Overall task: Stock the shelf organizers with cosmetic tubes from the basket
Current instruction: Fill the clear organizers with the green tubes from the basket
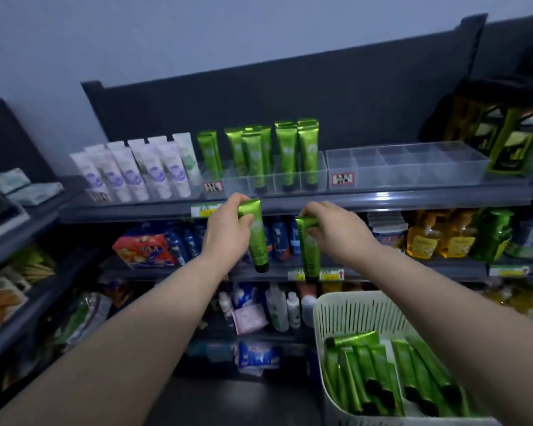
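My left hand (226, 230) grips a green cosmetic tube (256, 241) by its crimped top, cap hanging down. My right hand (333, 230) holds a second green tube (309, 250) the same way. Both hang just below the top shelf's front edge (382, 202). On that shelf a clear organizer (243, 179) holds several green tubes (286, 155) standing cap down, with bare compartments at its front left. A second clear organizer (413, 167) to the right has nothing in it. A white slatted basket (345, 315) at lower right holds several more green tubes (382, 373).
White and purple tubes (136, 173) stand left of the green ones. Dark green boxes (508, 139) crowd the top shelf's right end. Lower shelves carry blue bottles (279, 238), yellow bottles (437, 241) and a red snack pack (142, 250). Another shelf unit (19, 229) stands at left.
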The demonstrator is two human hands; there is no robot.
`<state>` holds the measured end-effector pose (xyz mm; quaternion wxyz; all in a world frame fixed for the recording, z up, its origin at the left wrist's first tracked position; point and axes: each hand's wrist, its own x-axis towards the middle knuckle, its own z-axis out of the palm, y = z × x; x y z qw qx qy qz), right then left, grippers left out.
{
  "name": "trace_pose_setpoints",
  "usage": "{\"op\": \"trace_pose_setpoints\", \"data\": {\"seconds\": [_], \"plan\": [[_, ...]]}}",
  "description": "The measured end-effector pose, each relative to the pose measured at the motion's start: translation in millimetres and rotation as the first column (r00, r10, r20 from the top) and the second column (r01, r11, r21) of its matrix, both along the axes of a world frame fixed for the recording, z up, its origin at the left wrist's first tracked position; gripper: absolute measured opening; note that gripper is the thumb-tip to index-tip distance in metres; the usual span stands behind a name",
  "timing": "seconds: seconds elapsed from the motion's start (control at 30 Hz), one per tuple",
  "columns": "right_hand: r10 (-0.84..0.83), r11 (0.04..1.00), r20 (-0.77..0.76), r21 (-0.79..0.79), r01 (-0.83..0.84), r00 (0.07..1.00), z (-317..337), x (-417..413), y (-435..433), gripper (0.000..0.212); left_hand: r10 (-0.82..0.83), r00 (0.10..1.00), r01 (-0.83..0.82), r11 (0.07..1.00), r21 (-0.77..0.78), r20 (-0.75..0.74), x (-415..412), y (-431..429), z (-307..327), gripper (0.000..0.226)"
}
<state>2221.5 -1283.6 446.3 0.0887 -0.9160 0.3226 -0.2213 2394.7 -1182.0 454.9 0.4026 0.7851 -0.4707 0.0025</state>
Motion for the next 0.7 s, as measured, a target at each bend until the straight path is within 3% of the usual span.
{"op": "trace_pose_setpoints", "data": {"seconds": [0.33, 0.47, 0.7], "plan": [[0.072, 0.988, 0.069, -0.139, -0.062, 0.995, 67, 65, -47, 0.034, 0.217, 0.975, -0.22, 0.953, -0.207, -0.038, 72, -46, 73, 0.024], [0.059, 0.987, 0.109, -0.154, -0.042, 0.992, 89, 89, -57, 0.034, 0.23, 0.973, -0.225, 0.924, -0.308, -0.021, 106, -71, 99, 0.021], [-0.029, 0.985, 0.151, -0.162, 0.054, 0.988, 100, 122, -70, 0.031, 0.094, 0.992, -0.078, 0.982, -0.174, 0.082, 154, -130, 102, 0.025]]}}
